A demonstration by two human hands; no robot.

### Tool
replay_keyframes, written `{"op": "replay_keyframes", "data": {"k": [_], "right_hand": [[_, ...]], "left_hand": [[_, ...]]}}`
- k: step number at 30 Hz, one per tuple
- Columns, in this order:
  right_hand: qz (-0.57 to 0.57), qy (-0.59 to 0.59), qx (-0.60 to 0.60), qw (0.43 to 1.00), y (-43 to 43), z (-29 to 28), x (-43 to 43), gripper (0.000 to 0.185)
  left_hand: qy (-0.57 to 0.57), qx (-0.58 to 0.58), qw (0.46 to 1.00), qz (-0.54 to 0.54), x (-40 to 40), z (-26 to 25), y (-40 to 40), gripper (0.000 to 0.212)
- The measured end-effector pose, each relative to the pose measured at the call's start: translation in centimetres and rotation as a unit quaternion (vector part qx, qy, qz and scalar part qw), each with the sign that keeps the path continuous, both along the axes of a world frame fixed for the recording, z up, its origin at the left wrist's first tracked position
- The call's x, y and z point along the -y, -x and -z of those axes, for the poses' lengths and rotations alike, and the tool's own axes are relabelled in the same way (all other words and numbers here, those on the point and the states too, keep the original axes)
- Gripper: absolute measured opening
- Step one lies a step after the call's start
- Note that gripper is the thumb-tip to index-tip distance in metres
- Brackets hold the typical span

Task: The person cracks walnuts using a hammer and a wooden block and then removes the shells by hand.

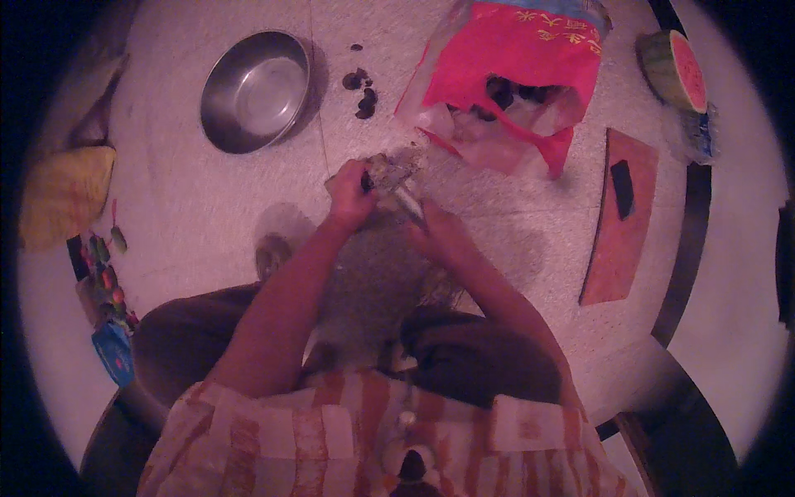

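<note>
My left hand is closed around a small dark lump, part of which shows beside the fingers; what it is I cannot tell. In my right hand is a pale metal tool, perhaps a knife, pointing up and left toward the lump. Just beyond both hands, a patch of pale crumbly scraps lies on the floor. Farther up are several dark rounded pieces. A torn pink plastic sack lies at upper right, with more dark round things in its opening.
A stainless steel basin stands at upper left. To the right lies a reddish-brown board bearing a dark flat object. Beyond it is a cut watermelon. Yellow cloth and a string of red and green ornaments lie left.
</note>
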State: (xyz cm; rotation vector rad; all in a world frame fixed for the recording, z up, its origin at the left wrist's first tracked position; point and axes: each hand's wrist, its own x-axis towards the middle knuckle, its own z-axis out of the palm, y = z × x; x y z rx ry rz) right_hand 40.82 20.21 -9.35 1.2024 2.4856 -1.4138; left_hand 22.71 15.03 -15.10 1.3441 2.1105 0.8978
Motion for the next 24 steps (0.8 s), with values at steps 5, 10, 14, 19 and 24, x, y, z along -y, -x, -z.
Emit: {"op": "replay_keyframes", "data": {"k": [5,10,14,19,24], "right_hand": [[-0.029,0.019,0.026,0.999,0.1,0.5,-0.3,0.041],[0.057,0.050,0.004,0.997,-0.1,-0.2,-0.4,0.039],[0.069,0.034,-0.009,0.997,-0.2,-1.2,-1.4,0.040],[-0.020,0.017,-0.011,1.000,0.1,0.0,-0.5,0.038],[-0.009,0.047,0.022,0.999,0.1,0.8,-0.6,0.039]], "left_hand": [[-0.010,0.025,1.000,0.009,0.1,0.3,0.0,0.030],[0.031,0.030,0.999,-0.014,0.2,0.5,0.0,0.037],[0.036,0.044,0.998,-0.006,0.0,0.3,0.1,0.037],[-0.016,-0.051,0.998,0.033,-0.1,1.0,0.3,0.036],[0.009,0.035,0.999,0.002,0.0,1.0,0.3,0.036]]}}
